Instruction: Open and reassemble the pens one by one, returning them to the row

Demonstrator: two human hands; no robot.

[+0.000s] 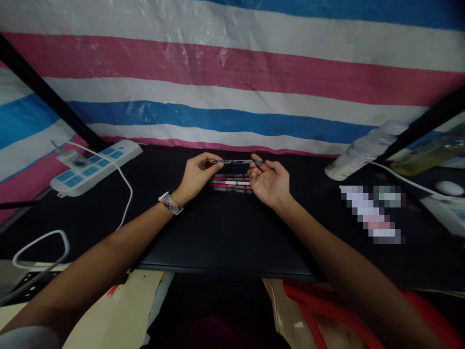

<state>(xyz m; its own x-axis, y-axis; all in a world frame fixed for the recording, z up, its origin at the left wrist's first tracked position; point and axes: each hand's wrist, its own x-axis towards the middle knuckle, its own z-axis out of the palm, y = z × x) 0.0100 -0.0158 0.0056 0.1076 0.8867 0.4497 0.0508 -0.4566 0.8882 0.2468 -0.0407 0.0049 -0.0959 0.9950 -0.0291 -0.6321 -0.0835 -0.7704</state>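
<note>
A thin dark pen point(238, 161) is held level above the black table point(225, 232), one end in each hand. My left hand point(198, 173) pinches its left end, fingers closed; a multicoloured band sits on that wrist. My right hand point(269, 182) pinches the right end, palm turned up. Just below the pen, between my hands, a small row of several pens point(230, 183) in pink, white and dark colours lies flat on the table.
A white power strip point(95, 166) with blue sockets and a white cable point(125, 186) lies at the left. A plastic bottle point(365, 149) lies on its side at the right, near a white mouse point(448, 188). A striped tarp point(232, 82) backs the table.
</note>
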